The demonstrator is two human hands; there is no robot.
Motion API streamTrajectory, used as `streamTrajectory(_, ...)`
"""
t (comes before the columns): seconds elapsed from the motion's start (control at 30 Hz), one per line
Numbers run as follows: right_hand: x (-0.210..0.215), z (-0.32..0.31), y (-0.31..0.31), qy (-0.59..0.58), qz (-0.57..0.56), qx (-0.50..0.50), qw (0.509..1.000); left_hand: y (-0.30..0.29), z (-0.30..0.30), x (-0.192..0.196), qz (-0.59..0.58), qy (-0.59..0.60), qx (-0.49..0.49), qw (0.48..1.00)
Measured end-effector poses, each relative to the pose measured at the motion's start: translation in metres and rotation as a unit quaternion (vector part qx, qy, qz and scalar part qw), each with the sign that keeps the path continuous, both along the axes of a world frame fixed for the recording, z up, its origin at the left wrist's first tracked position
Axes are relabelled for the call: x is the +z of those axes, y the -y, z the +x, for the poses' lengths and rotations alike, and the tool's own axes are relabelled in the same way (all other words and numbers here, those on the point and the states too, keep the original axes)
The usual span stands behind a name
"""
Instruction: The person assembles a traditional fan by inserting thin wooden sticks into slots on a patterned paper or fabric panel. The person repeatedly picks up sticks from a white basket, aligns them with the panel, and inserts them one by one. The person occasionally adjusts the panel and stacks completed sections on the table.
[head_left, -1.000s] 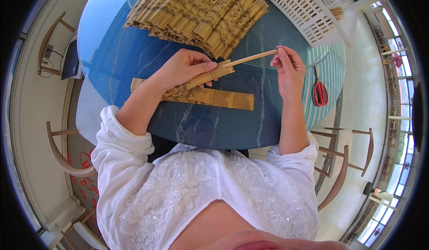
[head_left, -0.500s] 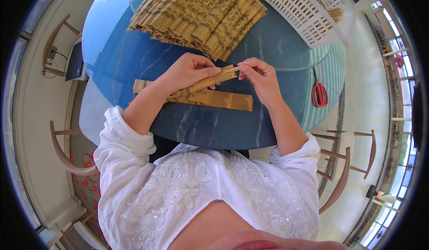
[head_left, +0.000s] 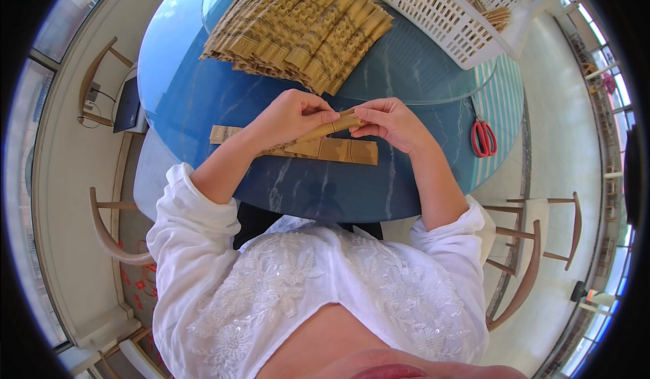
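My left hand (head_left: pixel 291 120) pinches a narrow tan paper chopstick sleeve (head_left: pixel 321 132) near its upper right end, thumb on top. At that same end the fingers of my right hand (head_left: pixel 394 124) are closed on the sleeve's mouth; the chopsticks are now mostly hidden by the paper and fingers. Below my hands, flat paper sleeves (head_left: pixel 347 151) lie overlapping on the blue marbled table (head_left: pixel 325 199), partly covered by my left forearm. Just beyond is a large fanned pile of printed, plump sleeves (head_left: pixel 298 30).
A white slatted plastic basket (head_left: pixel 440 20) stands at the far right, with loose chopsticks (head_left: pixel 497 17) in it. Red-handled scissors (head_left: pixel 484 139) rest on a striped part at the table's right. Wooden chairs (head_left: pixel 528 277) stand around, and a dark laptop-like object (head_left: pixel 126 104) is at left.
The chopsticks that stuck out of the sleeve have gone deeper into it. My right hand has moved left and lower, up against the sleeve's end. The view has shifted slightly.
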State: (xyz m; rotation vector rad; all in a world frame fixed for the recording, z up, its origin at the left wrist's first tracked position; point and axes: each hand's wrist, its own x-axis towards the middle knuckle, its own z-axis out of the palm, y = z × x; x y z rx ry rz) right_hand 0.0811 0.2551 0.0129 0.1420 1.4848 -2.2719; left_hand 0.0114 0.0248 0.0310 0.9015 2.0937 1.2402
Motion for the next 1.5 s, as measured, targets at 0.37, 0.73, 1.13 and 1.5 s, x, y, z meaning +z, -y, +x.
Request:
streamTrajectory(0.37, 0.006, 0.000, -0.055, -0.084, 0.036, -0.169, 0.981, 0.120, -0.022, 0.006, 0.037, 0.106, 0.173, 0.979)
streamTrajectory(0.73, -0.009, -0.006, -0.068, -0.109, 0.015, -0.215, 0.970, 0.113, -0.002, 0.019, 0.121, 0.178, 0.166, 0.962)
streamTrajectory(1.13, -0.012, -0.011, -0.049, -0.113, -0.052, -0.182, 0.975, 0.063, -0.017, 0.039, 0.251, 0.022, 0.338, 0.907)
streamTrajectory(1.5, -0.011, -0.011, -0.041, -0.094, -0.026, -0.165, 0.982, 0.015, -0.019, 0.010, 0.165, -0.045, 0.316, 0.933)
